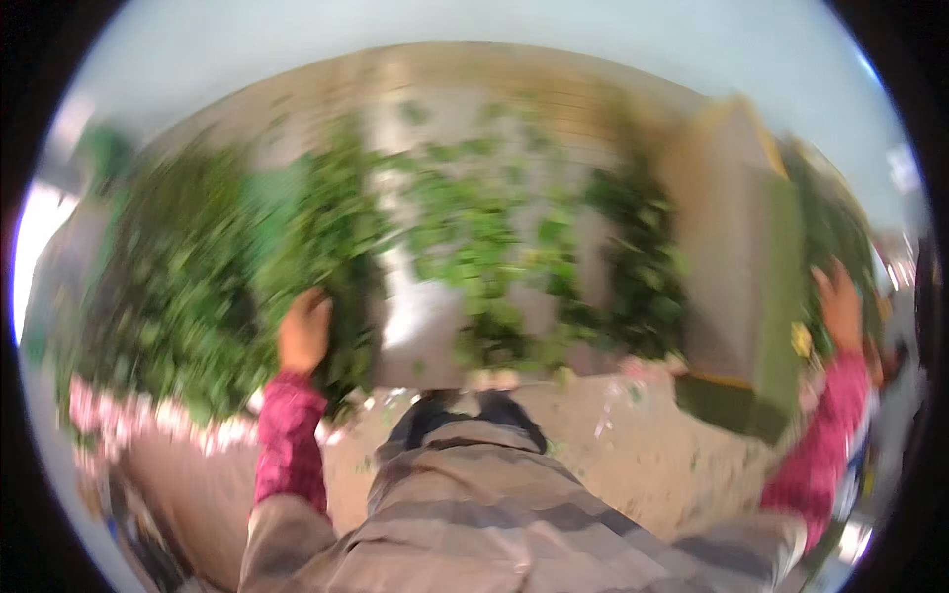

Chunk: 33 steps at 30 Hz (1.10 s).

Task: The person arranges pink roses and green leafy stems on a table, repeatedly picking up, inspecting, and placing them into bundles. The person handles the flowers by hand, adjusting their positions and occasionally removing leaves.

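Observation:
My left hand (pixel 304 331) is over a long bunch of green leafy stems (pixel 341 217) on the left part of the table. Its fingers look bent, but blur hides whether they grip any stems. Far to the right, my right hand (pixel 840 304) has its fingers stretched and apart, beside the green outer side of an upright panel or box (pixel 727 237) and near more dark foliage (pixel 830 217). Maroon sleeves cover both forearms. Loose green leaves (pixel 489 222) are scattered across the table's pale, shiny surface (pixel 420 316) between my hands.
A broad heap of leafy stems (pixel 188 267) lies at the left, with blurred pink-and-white shapes (pixel 148 420) along its near edge. A darker leafy bunch (pixel 638 267) rests left of the panel. Bits of leaf dot the brown floor (pixel 633 455) by my feet.

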Tool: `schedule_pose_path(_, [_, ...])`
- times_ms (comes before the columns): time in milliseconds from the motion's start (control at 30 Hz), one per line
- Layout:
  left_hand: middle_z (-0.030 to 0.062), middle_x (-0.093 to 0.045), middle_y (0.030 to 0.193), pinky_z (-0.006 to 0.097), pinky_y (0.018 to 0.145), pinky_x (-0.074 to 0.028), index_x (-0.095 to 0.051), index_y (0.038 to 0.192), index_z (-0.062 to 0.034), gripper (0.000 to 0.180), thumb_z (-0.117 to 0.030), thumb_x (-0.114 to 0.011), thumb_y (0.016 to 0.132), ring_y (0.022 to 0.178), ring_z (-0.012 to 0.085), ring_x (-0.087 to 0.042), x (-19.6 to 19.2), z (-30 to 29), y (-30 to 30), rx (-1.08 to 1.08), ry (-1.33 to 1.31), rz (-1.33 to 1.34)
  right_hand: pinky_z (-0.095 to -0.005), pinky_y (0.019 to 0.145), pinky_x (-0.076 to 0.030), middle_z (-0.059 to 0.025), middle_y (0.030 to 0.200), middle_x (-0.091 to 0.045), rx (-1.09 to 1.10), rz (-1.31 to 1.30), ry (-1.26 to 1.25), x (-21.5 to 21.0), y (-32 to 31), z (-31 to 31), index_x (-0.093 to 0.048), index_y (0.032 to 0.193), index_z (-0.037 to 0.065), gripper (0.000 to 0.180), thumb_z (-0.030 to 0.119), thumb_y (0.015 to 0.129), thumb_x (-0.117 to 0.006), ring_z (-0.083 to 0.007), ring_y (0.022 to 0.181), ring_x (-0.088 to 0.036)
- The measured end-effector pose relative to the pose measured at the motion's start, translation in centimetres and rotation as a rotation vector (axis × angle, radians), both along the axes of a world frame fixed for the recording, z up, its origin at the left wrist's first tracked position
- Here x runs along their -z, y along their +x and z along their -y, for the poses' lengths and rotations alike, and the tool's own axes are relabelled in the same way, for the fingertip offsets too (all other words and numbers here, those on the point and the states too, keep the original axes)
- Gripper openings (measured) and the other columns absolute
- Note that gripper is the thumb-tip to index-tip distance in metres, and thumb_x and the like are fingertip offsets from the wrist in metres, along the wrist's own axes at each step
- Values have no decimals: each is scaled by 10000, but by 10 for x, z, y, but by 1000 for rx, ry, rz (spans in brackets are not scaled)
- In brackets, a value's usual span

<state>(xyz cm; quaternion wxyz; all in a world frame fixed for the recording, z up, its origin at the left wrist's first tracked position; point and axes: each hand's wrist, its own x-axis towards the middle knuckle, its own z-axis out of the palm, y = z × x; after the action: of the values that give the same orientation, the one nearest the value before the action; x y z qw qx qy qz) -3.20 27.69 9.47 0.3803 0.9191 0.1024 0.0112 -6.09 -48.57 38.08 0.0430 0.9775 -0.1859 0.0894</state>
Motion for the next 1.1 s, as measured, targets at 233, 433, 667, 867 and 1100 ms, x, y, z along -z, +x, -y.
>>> schedule_pose_path(233, [150,-620,980,452,788,-510,-607,1019,-58,240,-230,-634,855,926,353,-616,7,-23,-22,-38,567,-115,-336,858,-488,-125,1050,-657,-723,-278,804,20,-10,-329,-589,1163,-14,334,162,881,-620,-215,964,-626])
schedule_pose_path(433, [105,-603,1003,437,786,-483,-587,1105,-92,299,-219,-647,840,936,313,-580,5,-32,-14,-144,638,205,-271,745,-500,-61,954,-659,-666,-614,1410,275,-8,-474,-607,1136,-6,262,175,952,-564,-107,807,-605])
schedule_pose_path(667, [139,-648,1039,457,761,-514,-586,1127,-112,274,-233,-585,881,903,358,-642,19,-80,-26,-137,604,-194,-274,723,-523,-55,1056,-639,-65,-667,1709,380,46,-645,-548,1188,26,320,196,925,-613,-143,881,-613])
schedule_pose_path(867, [189,-665,975,462,747,-502,-619,1067,-77,234,-210,-567,882,869,391,-633,-7,-76,-24,-212,423,21,-420,841,-509,-97,1234,-568,3,-861,1784,361,57,-640,-483,1280,40,494,177,845,-674,-229,1078,-569])
schedule_pose_path(1100, [171,-679,793,442,683,-504,-588,1053,-44,205,-172,-539,901,730,376,-652,-33,-50,-34,-167,76,-60,-271,599,-495,-67,993,-636,-131,-536,1989,379,51,-611,-508,1243,7,429,158,867,-646,-154,760,-606])
